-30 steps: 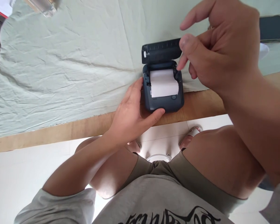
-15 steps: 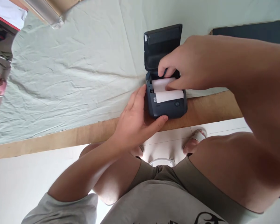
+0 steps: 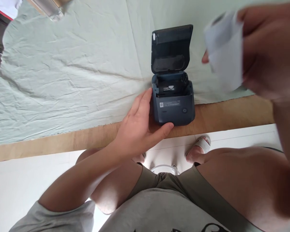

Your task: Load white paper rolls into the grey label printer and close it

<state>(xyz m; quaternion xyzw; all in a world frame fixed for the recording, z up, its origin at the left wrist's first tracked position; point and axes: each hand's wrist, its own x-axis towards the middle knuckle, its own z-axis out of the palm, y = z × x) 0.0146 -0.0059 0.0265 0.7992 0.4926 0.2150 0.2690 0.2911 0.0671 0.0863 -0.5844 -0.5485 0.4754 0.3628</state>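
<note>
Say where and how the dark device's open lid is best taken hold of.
Probably by its far edge, in a light pinch from the right. The lid stands open beyond the dark device, leaving that edge free, while the left hand rests against the device's left side and near edge. The right hand, though, holds white paper.

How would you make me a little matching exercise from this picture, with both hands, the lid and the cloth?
1. left hand
2. right hand
3. lid
4. cloth

A. swung open
B. curved around a corner of the dark device
C. pale green and wrinkled
D. holding white paper

Pairs: 1-B, 2-D, 3-A, 4-C
</note>
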